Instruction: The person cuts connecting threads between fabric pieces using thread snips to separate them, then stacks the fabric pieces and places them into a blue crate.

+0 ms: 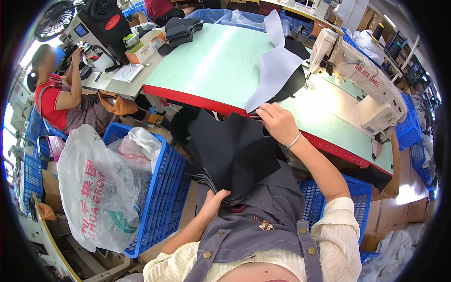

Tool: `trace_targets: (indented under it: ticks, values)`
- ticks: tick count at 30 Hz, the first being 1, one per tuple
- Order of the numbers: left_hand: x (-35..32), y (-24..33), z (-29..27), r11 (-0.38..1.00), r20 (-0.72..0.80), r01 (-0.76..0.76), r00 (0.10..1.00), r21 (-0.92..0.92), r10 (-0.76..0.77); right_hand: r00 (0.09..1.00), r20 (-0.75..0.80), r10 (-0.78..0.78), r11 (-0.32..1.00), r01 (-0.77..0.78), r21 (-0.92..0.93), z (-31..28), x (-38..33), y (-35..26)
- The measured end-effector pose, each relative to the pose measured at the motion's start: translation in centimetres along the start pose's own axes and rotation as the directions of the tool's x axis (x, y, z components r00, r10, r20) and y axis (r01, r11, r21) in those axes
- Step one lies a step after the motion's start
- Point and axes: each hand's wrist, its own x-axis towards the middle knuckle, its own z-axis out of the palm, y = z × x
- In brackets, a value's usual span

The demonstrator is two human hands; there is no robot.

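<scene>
crowded sewing workshop around us, pale green counter (221,61) with a red front edge ahead. going left to right: a clear plastic bag (101,188) sits in a blue crate (162,197) at our left, likely to keep supplies within reach. our left hand (212,203) closes its grip on the lower edge of a stack of dark fabric pieces (235,155) lying on our lap, fanning the layers. our right hand (278,123) pinches the stack's top edge at the counter rim, beside a grey fabric piece (275,70) trailing toward the white sewing machine (361,84). the stack looks matte, thin, many-layered.
</scene>
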Motion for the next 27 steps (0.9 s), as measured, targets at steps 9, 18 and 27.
trace_targets:
  ticks: [9,18,27]
  values:
    - [-0.3,0.5,0.4,1.000,0.038,-0.002,0.999,-0.008,0.003,0.999,0.002,0.052,0.998,-0.052,-0.030,0.7,-1.1,-0.2]
    - [0.0,-0.5,-0.1,0.999,-0.081,0.035,0.996,-0.019,-0.037,0.995,0.058,-0.078,0.976,0.088,-0.199,1.6,-0.2,-0.2]
    - [0.3,-0.1,0.3,1.000,-0.080,-0.005,0.997,0.002,0.005,0.985,0.138,-0.101,0.976,0.125,-0.177,1.8,1.4,0.2]
